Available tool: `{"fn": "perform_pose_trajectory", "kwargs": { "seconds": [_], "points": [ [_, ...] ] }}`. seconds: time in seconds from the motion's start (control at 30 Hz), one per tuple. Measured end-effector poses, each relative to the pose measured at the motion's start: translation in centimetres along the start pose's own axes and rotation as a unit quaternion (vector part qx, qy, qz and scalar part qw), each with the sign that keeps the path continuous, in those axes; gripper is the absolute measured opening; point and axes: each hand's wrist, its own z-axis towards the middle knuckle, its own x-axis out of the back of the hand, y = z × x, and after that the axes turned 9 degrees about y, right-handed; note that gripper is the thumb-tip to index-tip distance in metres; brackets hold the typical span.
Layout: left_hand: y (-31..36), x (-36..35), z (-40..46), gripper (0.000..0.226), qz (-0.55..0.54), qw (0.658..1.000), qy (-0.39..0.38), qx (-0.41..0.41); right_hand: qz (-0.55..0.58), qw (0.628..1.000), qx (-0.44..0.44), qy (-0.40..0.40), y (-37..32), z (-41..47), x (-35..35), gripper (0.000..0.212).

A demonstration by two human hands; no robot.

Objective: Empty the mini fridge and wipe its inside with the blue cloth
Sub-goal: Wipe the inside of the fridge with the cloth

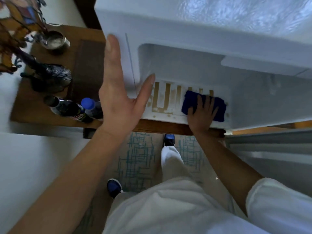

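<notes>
We brace our left hand, fingers spread flat and grasping nothing, against the mini fridge's left wall to steady it while our right hand presses the blue cloth palm-down, fingers splayed, onto the stained floor near its front edge.

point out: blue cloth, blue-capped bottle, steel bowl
folded dark blue cloth [217, 107], head view, bare right part
blue-capped plastic bottle [87, 103], head view, cap top
round steel bowl [54, 41], head view, inside
</notes>
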Motion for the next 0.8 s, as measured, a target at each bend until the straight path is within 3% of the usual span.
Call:
{"fn": "perform_pose_trajectory", "kwargs": {
  "seconds": [0.17, 0.27, 0.33, 0.47, 0.63, 0.8],
  "points": [
    [-0.8, -2.0, 0.8, 0.105, 0.039, 0.994, 0.071, -0.072, 0.022, 1.000, -0.012, -0.012, -0.1, 0.5, 0.8, 0.070],
    [-1.2, -1.6, 0.6, 0.088, 0.029, 0.999, 0.019, -0.042, 0.026, 0.998, -0.044, 0.030, -0.6, 0.7, 1.4, 0.066],
    [-0.9, -1.5, 0.5, 0.076, 0.017, 1.000, 0.005, -0.010, 0.009, 0.997, -0.081, 0.014, -1.5, 0.8, 1.3, 0.070],
    [-1.1, -1.7, 0.1, 0.068, -0.003, 1.000, -0.001, -0.015, -0.048, 0.991, -0.113, -0.043, -2.7, 0.4, 0.2, 0.075],
    [-1.6, -2.3, -0.5, 0.067, -0.029, 0.998, 0.043, -0.044, -0.073, 0.989, -0.126, -0.039, -1.7, -0.8, -0.1, 0.075],
    [-2.8, -2.3, -2.6, 0.109, -0.022, 0.999, 0.008, -0.039, -0.073, 0.978, -0.197, -0.021, 0.7, -2.0, 0.5, 0.081]
  ]
}}
